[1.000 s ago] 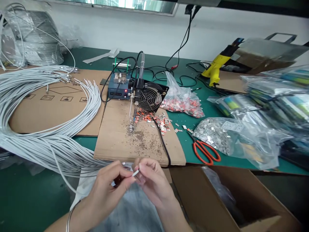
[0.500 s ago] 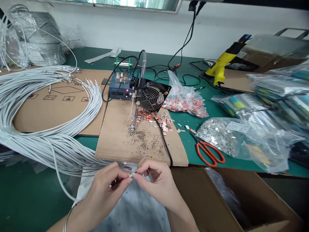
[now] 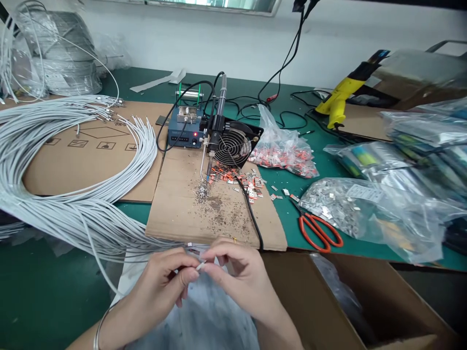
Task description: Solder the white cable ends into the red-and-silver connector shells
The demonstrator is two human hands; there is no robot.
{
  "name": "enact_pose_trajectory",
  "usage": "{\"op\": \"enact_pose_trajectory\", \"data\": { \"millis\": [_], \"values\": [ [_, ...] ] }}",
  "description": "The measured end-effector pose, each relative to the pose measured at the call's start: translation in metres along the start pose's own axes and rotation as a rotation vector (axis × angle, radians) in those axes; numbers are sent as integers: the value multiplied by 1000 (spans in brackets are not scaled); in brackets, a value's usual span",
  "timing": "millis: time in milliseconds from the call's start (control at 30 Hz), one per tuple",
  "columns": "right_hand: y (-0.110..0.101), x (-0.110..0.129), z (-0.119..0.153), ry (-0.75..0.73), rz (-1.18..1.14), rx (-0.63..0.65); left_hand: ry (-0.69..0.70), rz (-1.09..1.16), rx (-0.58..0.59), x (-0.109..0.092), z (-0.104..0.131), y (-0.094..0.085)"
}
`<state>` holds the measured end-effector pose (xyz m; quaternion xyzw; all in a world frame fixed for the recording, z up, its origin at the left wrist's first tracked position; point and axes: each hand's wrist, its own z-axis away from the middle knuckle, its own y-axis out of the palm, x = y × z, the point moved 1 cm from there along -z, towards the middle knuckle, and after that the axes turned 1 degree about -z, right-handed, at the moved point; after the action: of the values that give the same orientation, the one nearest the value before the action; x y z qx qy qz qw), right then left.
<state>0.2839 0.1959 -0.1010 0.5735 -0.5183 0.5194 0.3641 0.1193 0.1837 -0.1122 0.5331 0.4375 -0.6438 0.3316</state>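
My left hand (image 3: 162,279) pinches the end of a white cable (image 3: 200,266) between thumb and forefinger. On its other side, the thumb and forefinger of my right hand (image 3: 237,272) close on the tip of that cable; the tip itself is mostly hidden by the fingers. Both hands are in front of the cardboard sheet's (image 3: 175,214) near edge, above my lap. A large bundle of white cables (image 3: 91,218) lies to the left, and several of its ends reach behind my left hand.
A soldering iron (image 3: 219,116) stands in its holder beside a blue soldering station (image 3: 184,133) and a fan (image 3: 233,146). Loose orange-and-metal connectors (image 3: 251,184) lie near it. Orange-handled scissors (image 3: 319,233), a bag of metal parts (image 3: 328,204) and an open carton (image 3: 310,301) are to the right.
The fingers of my left hand have shifted on the cable, and the dark bit at its tip is now covered. The whole view has moved slightly.
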Motion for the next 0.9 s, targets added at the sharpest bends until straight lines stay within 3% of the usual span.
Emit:
{"op": "enact_pose_trajectory", "data": {
  "millis": [100, 200, 367, 467, 533, 633, 767, 900],
  "values": [
    [-9, 8, -7, 16, 90, 138, 30, -56, 30, -3, -1, -3],
    [-5, 5, -6, 4, 54, 97, 36, -31, 6, -4, -2, 0],
    [23, -15, 4, 57, -474, -178, -22, 235, -86, -1, -6, 14],
    [31, -21, 1, 113, -748, -195, -45, 335, -77, 0, -8, 19],
    [25, -21, -4, 130, -852, -224, -47, 347, -81, -1, -8, 17],
    [4, -18, -7, 48, -678, -320, -77, 308, -107, -2, -7, 10],
    [-10, -9, -6, -2, -147, -66, 36, 42, -175, -2, -7, 3],
    [-11, 3, -8, -4, 85, 50, 201, -234, -209, -1, -6, 2]
  ]
}}
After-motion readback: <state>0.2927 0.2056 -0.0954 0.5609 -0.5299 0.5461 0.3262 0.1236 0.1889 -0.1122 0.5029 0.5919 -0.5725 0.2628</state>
